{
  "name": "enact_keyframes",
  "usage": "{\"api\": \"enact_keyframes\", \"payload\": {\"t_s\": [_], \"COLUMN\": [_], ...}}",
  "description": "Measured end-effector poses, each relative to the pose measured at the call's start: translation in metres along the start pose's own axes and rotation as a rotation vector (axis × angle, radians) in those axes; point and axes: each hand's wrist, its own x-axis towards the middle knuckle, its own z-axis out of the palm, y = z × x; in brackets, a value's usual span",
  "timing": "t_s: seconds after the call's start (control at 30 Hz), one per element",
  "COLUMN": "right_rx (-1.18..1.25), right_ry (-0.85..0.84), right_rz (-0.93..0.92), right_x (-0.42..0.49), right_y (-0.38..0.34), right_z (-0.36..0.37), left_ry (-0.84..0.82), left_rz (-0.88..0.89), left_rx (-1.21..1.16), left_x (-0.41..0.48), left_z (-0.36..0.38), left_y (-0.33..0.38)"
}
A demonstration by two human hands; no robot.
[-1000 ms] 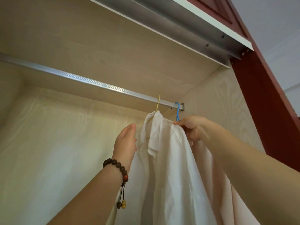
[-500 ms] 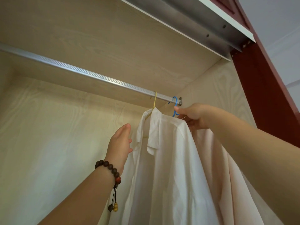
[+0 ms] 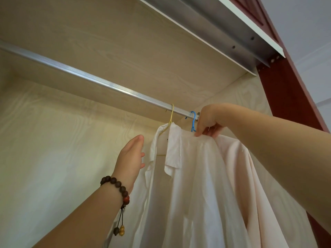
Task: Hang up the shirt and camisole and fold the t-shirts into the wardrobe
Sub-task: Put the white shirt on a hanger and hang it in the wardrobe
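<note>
Inside the open wardrobe (image 3: 53,158), we look up past our two bare arms at a silver hanging rail (image 3: 89,81) that runs from the left edge toward the right side wall. Two hangers hook over the rail near its right end: a yellow hanger (image 3: 171,115) and, just beside it to the right, a blue hanger (image 3: 193,120).

A white shirt (image 3: 188,194) hangs from the yellow hanger, its collar folded down and its front falling open below. Behind it and to the right hangs a pale pink garment (image 3: 238,167) (its top is hidden by our arm, so we cannot tell how it sits on the blue hanger).

Our right hand (image 3: 208,120) reaches in from the right, up by the rail's end. Its fingers (image 3: 198,134) are curled and pinch the top of the white shirt's shoulder, just below the blue hook.

Our left hand (image 3: 131,158) is raised with its back toward us, fingers (image 3: 138,140) straight and together, holding nothing. It sits just beside the shirt's left front edge; whether it touches the cloth we cannot tell. A bracelet (image 3: 118,187) of dark beads circles that wrist, with small beads dangling from it.

Above, a metal track (image 3: 223,31) lines the wardrobe's top front edge, and a dark red frame (image 3: 290,97) stands at the right.
</note>
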Motion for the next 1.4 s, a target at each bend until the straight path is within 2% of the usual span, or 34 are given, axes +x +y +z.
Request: {"api": "enact_keyframes", "payload": {"t_s": [0.37, 0.63, 0.8, 0.9, 1.0, 1.07, 1.13, 1.3, 1.4], "right_rx": [-0.096, -0.259, -0.21, -0.165, -0.059, -0.012, 0.17, 0.772, 1.001], "right_ry": [0.041, -0.012, -0.03, 0.014, 0.107, 0.225, 0.298, 0.313, 0.258], "right_rz": [0.068, 0.2, 0.268, 0.255, 0.187, 0.059, -0.068, -0.197, -0.198], "right_x": [0.013, 0.019, 0.017, 0.014, 0.011, 0.01, 0.005, -0.01, -0.026], "right_y": [0.024, 0.039, 0.047, 0.052, 0.052, 0.049, 0.043, 0.032, 0.031], "right_z": [-0.019, -0.021, -0.021, -0.023, -0.024, -0.023, -0.017, 0.007, 0.029], "left_ry": [-0.049, -0.106, -0.111, -0.103, -0.096, -0.093, -0.091, -0.069, -0.06], "left_rz": [0.015, -0.007, -0.021, -0.027, -0.02, -0.012, -0.004, 0.006, 0.003], "left_rx": [-0.028, -0.073, -0.075, -0.076, -0.08, -0.076, -0.075, -0.074, -0.086], "left_x": [0.009, 0.007, 0.007, 0.007, 0.008, 0.007, 0.007, 0.001, -0.011], "left_z": [0.015, 0.043, 0.052, 0.055, 0.06, 0.062, 0.065, 0.066, 0.063], "left_y": [-0.006, -0.015, -0.022, -0.023, -0.021, -0.019, -0.017, -0.011, -0.006]}}
